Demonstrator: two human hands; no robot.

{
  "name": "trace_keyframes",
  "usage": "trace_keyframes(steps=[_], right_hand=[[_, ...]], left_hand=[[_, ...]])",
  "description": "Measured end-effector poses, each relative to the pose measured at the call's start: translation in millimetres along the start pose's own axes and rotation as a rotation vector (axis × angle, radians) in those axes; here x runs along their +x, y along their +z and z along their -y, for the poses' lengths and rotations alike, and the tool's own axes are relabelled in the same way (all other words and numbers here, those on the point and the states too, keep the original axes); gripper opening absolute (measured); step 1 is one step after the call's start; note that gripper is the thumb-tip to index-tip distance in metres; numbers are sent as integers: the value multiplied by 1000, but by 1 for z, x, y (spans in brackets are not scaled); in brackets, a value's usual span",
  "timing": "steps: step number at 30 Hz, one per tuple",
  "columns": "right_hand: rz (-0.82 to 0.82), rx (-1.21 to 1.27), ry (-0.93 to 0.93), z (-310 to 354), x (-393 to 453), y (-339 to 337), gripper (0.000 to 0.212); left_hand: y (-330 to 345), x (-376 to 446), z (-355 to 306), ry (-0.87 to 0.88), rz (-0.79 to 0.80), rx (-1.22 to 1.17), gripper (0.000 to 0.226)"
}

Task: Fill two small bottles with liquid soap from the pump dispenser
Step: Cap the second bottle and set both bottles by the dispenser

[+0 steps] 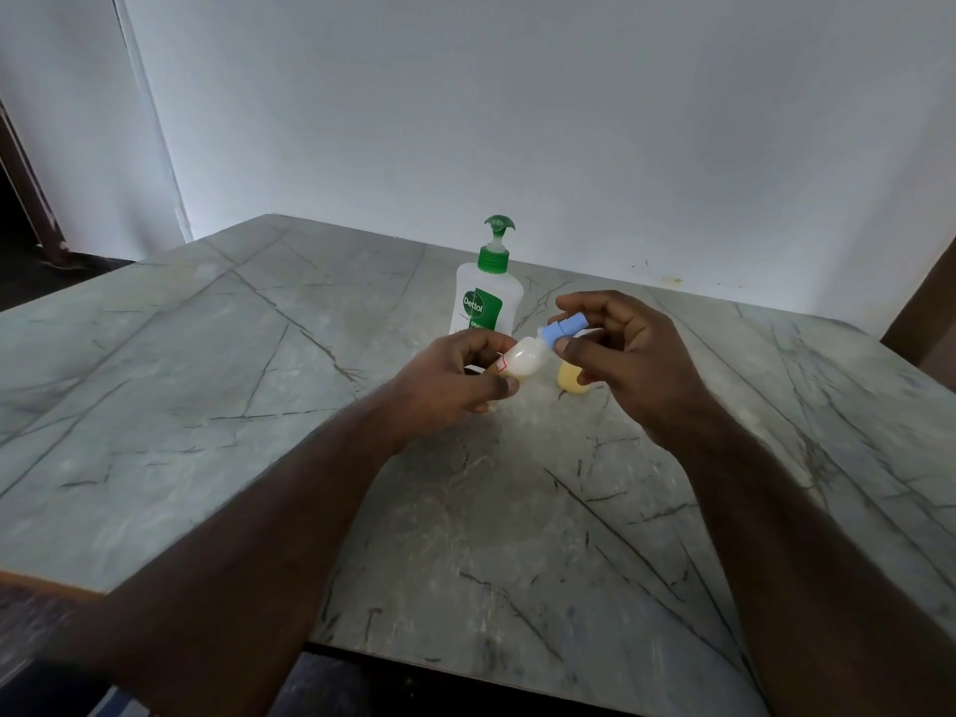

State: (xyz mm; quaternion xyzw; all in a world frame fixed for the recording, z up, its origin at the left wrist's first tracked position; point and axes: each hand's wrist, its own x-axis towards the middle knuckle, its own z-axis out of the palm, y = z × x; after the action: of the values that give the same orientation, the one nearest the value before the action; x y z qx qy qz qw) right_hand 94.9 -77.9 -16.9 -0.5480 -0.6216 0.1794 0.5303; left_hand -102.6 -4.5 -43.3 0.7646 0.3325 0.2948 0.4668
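Hands [543, 364] grip tilted white bottle [523, 360], blue cap [563, 330].

A plain domestic room is suggested, though the kind of room cannot be told for certain. A large table [217, 364] with a grey-green, marble-patterned top is set close against a bare, pale painted wall [517, 106]. A household pump bottle [485, 297] of hand wash, labelled Dettol, is stood near the table's far edge. A dark wooden door frame [31, 199] is seen at the far left.
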Motion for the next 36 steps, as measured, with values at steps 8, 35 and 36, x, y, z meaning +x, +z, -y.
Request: trace_keyframes(steps=[8,35,36], right_hand=[[-28,-92,7,-4,1,8,13],[-58,-119,-49,-1,4,7,58],[-50,-108,-53,0,4,5,58]], left_hand=[[2,0,3,21,-15,7,36],[1,1,2,23,-14,-15,35],[2,1,2,19,-12,-11,35]])
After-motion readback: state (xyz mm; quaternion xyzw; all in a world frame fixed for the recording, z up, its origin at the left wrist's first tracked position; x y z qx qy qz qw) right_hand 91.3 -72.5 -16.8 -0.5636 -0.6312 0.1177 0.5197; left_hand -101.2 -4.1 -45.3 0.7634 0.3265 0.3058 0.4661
